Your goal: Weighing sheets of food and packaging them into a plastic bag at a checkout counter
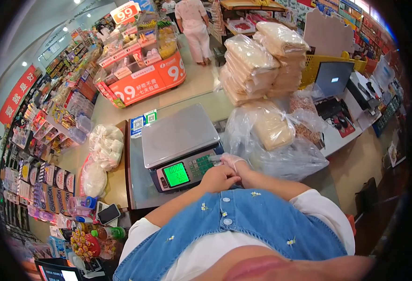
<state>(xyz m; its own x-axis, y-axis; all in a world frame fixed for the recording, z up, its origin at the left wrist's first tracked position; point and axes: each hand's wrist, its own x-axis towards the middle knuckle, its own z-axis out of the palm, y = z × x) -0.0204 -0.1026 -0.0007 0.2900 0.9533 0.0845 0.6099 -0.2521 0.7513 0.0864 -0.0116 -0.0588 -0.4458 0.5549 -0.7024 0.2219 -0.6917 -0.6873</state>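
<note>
In front of my waist my two hands meet at the near right corner of a digital scale. My right hand [233,163] wears a thin clear plastic glove, its loose tips lying over the scale's keypad [202,164]. My left hand [220,177] is bare and bent at the right wrist, its fingers pinched together by the glove's cuff; the fingertips are partly hidden. Nothing lies on the scale's metal pan [180,135], and its green display [176,174] is lit. Right of my hands sits a large clear plastic bag [255,154] with a pale wrapped pack [274,130] on it.
Tall stacks of bagged pale sheets [250,66] stand behind the bag. White bagged goods [106,147] lie left of the scale. Rightward are a monitor [334,79] and keyboard [332,109]. A phone [108,214] rests at lower left. Beyond a display bin [146,82], a person [193,30] stands.
</note>
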